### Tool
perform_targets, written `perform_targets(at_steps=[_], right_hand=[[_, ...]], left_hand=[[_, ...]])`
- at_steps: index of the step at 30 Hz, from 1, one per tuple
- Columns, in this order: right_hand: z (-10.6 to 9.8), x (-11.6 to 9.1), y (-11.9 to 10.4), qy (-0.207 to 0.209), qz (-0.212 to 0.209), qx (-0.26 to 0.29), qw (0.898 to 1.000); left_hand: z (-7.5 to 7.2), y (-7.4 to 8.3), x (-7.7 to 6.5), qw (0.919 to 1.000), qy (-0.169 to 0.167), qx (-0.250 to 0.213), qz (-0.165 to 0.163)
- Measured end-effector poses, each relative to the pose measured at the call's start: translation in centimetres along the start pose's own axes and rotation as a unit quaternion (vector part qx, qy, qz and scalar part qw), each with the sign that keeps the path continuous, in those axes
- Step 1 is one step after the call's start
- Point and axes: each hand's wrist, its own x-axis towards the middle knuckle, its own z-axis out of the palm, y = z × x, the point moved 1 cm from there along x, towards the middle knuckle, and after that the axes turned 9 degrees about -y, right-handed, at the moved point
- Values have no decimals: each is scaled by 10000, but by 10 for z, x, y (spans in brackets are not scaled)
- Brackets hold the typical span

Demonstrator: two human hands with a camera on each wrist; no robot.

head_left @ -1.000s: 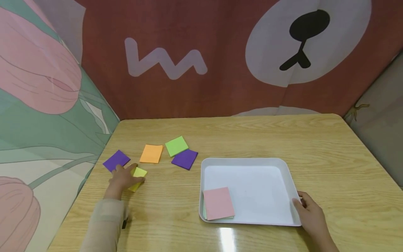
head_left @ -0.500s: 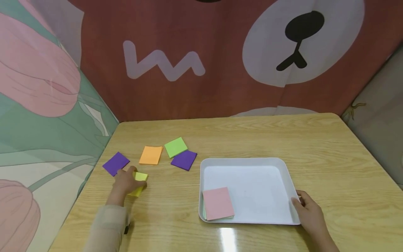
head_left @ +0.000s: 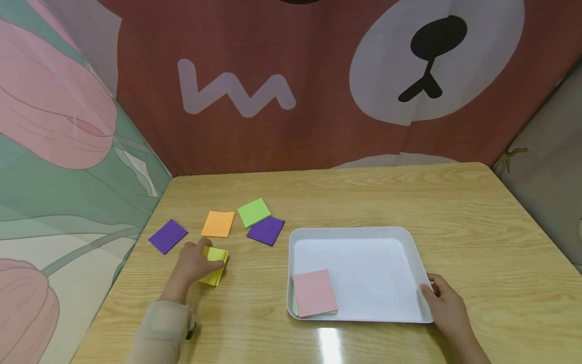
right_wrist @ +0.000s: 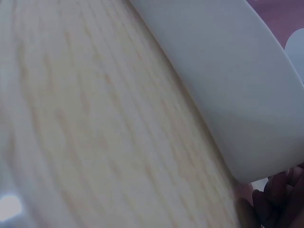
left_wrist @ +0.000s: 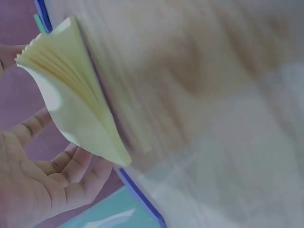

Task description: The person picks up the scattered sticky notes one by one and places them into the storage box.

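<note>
On the left side of the table my left hand [head_left: 193, 261] holds a yellow sticky-note pad [head_left: 214, 255] between thumb and fingers. Seen from the left wrist, the pad's sheets [left_wrist: 80, 102] fan apart along one edge, and it stands tilted. My right hand [head_left: 450, 307] grips the right rim of a white tray [head_left: 368, 278], thumb at the rim; the right wrist view shows the tray's outer wall [right_wrist: 228, 80] with dark fingers at its corner. Inside the tray's near left corner lies a pink sticky-note pad [head_left: 315, 293], with a pale green edge showing beneath it.
Behind the left hand lie a purple pad [head_left: 167, 236], an orange pad [head_left: 218, 224], a light green pad [head_left: 254, 212] and a second purple pad [head_left: 266, 231] touching it. The wooden table [head_left: 491, 227] meets a printed curtain [head_left: 313, 136] at its back edge.
My left hand has drawn the yellow pad to the right, away from the left purple pad, which is now uncovered. My right hand has stayed at the tray's rim.
</note>
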Motion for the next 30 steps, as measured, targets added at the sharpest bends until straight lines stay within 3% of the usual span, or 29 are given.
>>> perform_targets(at_steps=[30], right_hand=[[-1, 0, -2, -101, 245, 168, 9995]], left_hand=[[26, 88, -14, 9884, -22, -1049, 1095]])
